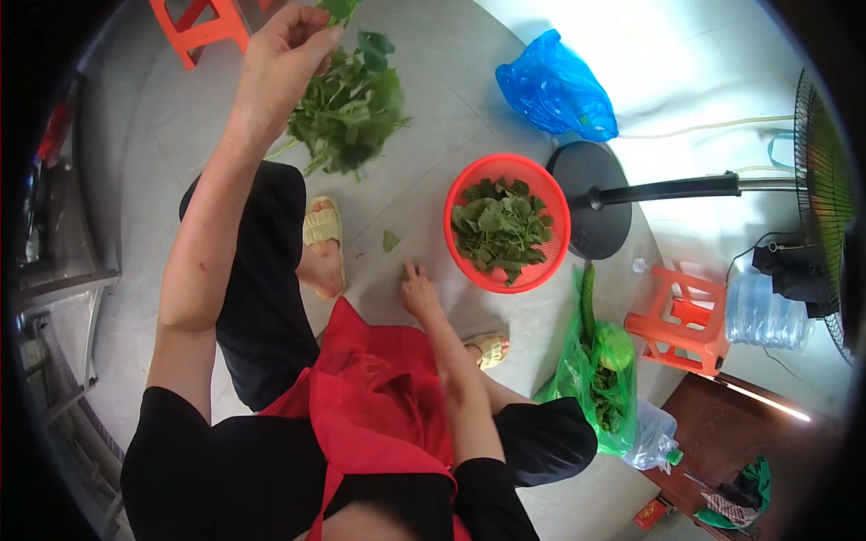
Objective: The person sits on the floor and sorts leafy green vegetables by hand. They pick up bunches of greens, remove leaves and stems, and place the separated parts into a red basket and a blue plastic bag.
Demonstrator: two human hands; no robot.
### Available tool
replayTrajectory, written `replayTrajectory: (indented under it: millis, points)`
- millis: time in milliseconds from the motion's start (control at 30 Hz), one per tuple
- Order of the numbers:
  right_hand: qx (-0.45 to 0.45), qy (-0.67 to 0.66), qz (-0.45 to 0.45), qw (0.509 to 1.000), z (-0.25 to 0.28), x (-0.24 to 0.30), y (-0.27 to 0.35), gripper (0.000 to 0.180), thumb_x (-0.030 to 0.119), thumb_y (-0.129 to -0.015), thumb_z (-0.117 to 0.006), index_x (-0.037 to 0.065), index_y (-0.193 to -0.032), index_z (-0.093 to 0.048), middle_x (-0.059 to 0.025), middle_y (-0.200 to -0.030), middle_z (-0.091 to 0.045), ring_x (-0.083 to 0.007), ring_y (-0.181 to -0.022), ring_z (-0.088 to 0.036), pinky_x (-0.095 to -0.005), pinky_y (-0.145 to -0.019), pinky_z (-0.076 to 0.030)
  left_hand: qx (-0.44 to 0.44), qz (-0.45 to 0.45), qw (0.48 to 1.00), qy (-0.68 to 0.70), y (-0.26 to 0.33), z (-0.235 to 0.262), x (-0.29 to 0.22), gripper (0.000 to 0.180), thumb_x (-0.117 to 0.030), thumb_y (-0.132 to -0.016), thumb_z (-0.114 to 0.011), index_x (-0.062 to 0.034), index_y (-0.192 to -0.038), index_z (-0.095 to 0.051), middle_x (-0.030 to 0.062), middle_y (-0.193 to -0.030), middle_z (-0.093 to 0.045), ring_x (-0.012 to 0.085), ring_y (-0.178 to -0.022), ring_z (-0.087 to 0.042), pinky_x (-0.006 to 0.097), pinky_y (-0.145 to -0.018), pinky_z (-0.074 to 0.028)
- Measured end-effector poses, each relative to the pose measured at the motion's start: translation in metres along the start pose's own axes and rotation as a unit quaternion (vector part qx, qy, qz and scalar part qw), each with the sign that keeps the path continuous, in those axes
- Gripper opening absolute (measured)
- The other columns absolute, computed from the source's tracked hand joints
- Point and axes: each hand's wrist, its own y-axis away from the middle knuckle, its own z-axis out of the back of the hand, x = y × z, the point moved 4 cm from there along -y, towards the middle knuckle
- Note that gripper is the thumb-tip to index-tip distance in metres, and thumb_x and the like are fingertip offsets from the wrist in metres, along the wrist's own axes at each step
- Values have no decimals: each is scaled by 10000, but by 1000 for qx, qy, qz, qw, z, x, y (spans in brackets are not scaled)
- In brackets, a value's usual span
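Observation:
My left hand (281, 61) is raised at the upper left, thumb and fingers closed on a leafy green sprig (339, 9), partly cut off by the picture's edge. Below and beside it is a heap of leafy greens (350, 117), slightly blurred, over the grey floor. My right hand (418, 293) is low in front of the red apron (379, 388), its fingers stretched out and nothing seen in them. Just ahead of those fingertips a single green leaf (390, 241) lies on the floor. To the right, a red plastic colander (508, 287) holds picked leaves (502, 225).
A blue plastic bag (559, 86) and a fan's round black base (591, 221) stand behind the colander. At the right are a green bag of vegetables (613, 410), an orange stool (681, 320) and water bottles (767, 311). Another orange stool (203, 34) is at the far left.

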Motion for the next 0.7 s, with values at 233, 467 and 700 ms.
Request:
replayTrajectory:
  millis: [233, 467, 700]
  points:
    - [-81, -132, -84, 984, 18, -35, -12, 208, 44, -791, -601, -11, -992, -604, -144, -1134, -535, -366, -1018, -570, -390, -801, -537, 57, -4, 998, 7, -2, -27, -5, 235, -146, -890, -666, 8, -1062, -630, -23, -778, -580, 54, -681, -516, 218, -638, -423]
    - [-80, -81, -66, 991, 207, -105, 12, 118, 95, -803, -610, 59, -914, -623, -122, -1117, -551, -335, -988, -588, -451, -752, -521, 233, 74, 966, 87, 18, -85, -22, 135, -187, -893, -645, -58, -928, -665, -53, -717, -546, 38, -641, -471, 203, -601, -378]
    - [-282, -20, -75, 956, 371, -120, 70, 104, 166, -902, -623, 70, -903, -662, -86, -985, -625, -264, -767, -657, -363, -613, -534, 371, 87, 893, 241, 47, -140, -47, 129, -180, -917, -621, -59, -942, -657, -48, -712, -537, 55, -653, -484, 226, -615, -409]
